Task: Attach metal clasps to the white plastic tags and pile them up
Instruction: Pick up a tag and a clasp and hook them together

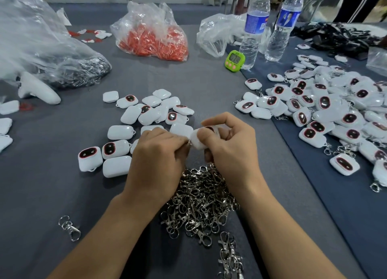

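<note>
My right hand (230, 144) grips a white plastic tag (196, 141) between thumb and fingers. My left hand (159, 153) presses against the tag's left edge, pinching a metal clasp (189, 143) that only just shows. Below my hands lies a heap of loose metal clasps (201, 203). A loose group of white tags without clasps (146, 113) is spread behind and left of my hands. At the right, a big pile of tags with clasps on them (326, 111) lies on a darker blue cloth.
A single clasp (70, 228) lies at the near left. Farther back are a bag of red pieces (152, 33), a bag of metal parts (79, 71), two water bottles (253, 27), a green timer (235, 61) and a white controller (37, 89).
</note>
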`<state>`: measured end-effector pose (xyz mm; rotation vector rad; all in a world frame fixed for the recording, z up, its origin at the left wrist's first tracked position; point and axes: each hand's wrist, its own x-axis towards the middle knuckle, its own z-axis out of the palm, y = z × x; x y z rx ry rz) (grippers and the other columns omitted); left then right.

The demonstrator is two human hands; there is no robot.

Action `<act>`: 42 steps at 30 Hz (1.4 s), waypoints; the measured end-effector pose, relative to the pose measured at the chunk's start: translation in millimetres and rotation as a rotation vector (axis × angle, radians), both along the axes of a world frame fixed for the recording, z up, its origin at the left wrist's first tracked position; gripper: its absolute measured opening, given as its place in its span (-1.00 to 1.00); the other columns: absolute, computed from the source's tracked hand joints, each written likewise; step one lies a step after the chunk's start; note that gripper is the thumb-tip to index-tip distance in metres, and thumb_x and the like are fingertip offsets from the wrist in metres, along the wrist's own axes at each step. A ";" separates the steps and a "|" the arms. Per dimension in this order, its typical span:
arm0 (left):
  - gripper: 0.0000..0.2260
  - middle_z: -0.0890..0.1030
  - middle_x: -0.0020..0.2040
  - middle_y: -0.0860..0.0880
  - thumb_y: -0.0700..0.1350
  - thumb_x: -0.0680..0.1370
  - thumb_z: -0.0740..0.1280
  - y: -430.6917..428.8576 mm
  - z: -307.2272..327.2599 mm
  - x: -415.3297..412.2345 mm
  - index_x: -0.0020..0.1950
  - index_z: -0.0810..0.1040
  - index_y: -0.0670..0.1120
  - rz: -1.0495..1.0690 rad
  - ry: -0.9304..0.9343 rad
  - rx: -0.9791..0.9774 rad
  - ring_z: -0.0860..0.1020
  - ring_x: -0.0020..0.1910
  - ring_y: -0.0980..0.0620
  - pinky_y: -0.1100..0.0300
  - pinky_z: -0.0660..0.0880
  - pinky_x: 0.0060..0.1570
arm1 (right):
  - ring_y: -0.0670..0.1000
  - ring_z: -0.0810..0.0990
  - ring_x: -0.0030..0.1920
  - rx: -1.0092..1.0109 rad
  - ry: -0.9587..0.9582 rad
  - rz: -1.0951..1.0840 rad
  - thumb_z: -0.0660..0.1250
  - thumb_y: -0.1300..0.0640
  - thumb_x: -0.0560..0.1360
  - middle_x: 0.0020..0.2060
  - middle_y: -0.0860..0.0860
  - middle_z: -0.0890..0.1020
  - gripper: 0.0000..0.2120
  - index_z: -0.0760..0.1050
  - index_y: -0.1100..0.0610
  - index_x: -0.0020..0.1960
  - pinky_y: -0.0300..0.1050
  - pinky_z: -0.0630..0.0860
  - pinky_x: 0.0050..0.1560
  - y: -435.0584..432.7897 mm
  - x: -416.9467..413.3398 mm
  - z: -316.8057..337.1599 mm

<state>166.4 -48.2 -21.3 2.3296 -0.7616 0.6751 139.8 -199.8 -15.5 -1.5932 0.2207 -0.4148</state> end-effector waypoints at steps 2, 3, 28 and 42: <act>-0.86 0.65 -0.24 0.12 -0.10 0.52 0.47 -2.1 1.3 0.5 0.00 0.67 0.14 0.021 0.226 -0.185 0.56 -0.17 0.12 0.12 0.49 -0.10 | 0.00 0.44 -0.54 0.146 0.020 0.040 0.43 0.29 0.48 -0.43 0.08 0.60 -0.89 0.60 0.09 -0.12 -0.21 0.38 -0.51 -2.0 -0.3 4.3; -0.79 0.66 -0.24 0.18 -0.06 0.52 0.49 -2.0 0.5 2.6 0.03 0.63 0.26 0.018 0.362 -0.260 0.58 -0.17 0.16 0.19 0.50 -0.13 | 0.00 0.44 -0.55 0.182 0.033 0.054 0.43 0.31 0.50 -0.42 0.10 0.60 -0.89 0.60 0.11 -0.11 -0.22 0.37 -0.51 -2.2 -0.6 6.0; -0.91 0.69 -0.30 0.11 0.09 0.43 0.46 -3.6 3.2 0.9 -0.09 0.72 0.21 -0.047 0.534 -0.353 0.59 -0.31 0.13 0.04 0.52 -0.22 | -0.01 0.42 -0.55 0.209 0.049 0.071 0.39 0.30 0.55 -0.43 0.10 0.61 -0.84 0.60 0.06 -0.14 -0.26 0.34 -0.52 -3.4 1.5 4.9; -0.84 0.42 -0.56 0.04 -0.11 0.32 0.38 -6.5 5.3 -4.0 -0.45 0.54 -0.11 -0.036 0.494 -0.478 0.33 -0.50 0.16 0.24 0.28 -0.47 | 0.00 0.41 -0.55 0.346 0.097 0.164 0.38 0.32 0.55 -0.38 0.11 0.59 -0.86 0.60 0.12 -0.11 -0.24 0.37 -0.53 -0.6 -0.4 8.2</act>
